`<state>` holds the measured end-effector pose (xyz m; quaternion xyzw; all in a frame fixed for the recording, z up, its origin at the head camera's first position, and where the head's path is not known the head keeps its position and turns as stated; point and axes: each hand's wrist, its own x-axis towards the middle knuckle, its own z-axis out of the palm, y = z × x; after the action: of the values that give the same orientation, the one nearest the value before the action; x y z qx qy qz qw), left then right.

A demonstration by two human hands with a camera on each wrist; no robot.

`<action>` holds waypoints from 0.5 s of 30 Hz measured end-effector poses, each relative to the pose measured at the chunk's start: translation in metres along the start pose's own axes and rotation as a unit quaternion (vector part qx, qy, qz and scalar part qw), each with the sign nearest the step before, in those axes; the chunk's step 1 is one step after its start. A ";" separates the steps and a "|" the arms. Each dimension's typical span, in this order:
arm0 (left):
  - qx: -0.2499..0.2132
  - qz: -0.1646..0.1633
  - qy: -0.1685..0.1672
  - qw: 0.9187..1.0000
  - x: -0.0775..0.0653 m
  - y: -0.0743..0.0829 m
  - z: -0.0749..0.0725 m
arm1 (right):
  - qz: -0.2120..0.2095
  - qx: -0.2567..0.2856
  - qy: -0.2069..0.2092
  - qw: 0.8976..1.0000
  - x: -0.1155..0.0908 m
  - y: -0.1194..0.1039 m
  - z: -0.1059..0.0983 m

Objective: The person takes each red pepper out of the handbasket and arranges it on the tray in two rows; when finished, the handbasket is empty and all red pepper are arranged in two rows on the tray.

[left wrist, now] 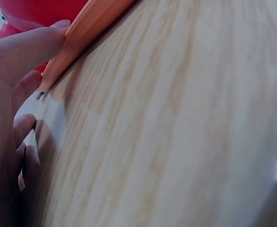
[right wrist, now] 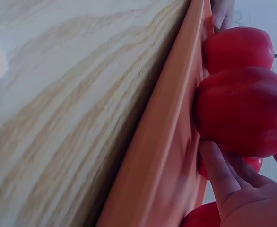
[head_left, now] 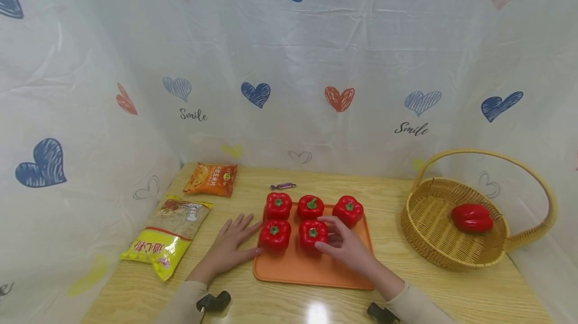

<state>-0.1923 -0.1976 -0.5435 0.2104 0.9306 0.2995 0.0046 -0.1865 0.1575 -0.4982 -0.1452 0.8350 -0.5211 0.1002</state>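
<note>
Several red bell peppers stand upright on an orange tray (head_left: 311, 273), green stems up. My right hand (head_left: 346, 245) holds the front middle bell pepper (head_left: 311, 241) from its right side, thumb at the near face and index finger over the far top. In the right wrist view, that pepper (right wrist: 240, 111) sits low over the tray, fingers around its side. My left hand (head_left: 229, 250) lies spread on the table at the tray's left side. Its thumb touches the tray rim (left wrist: 84, 40), close to the front left bell pepper (head_left: 274, 237).
On the right stands a wicker basket (head_left: 408, 218) with a tall handle and one red pepper (head_left: 471, 217) lying inside. To the left are a yellow food bag (head_left: 167, 233) and an orange snack packet (head_left: 211, 179). A purple wrapped candy (head_left: 283, 186) lies behind the tray.
</note>
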 end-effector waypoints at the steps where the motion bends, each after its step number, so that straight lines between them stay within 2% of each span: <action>1: 0.000 0.001 0.001 1.000 0.000 0.001 0.000 | 0.000 0.001 0.001 1.000 0.000 0.000 0.000; 15: -0.002 0.007 0.007 1.000 -0.001 0.003 -0.002 | 0.012 -0.005 0.004 1.000 -0.002 -0.002 0.000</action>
<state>-0.1905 -0.1968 -0.5408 0.2144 0.9286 0.3029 -0.0034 -0.1841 0.1577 -0.4963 -0.1334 0.8396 -0.5165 0.1028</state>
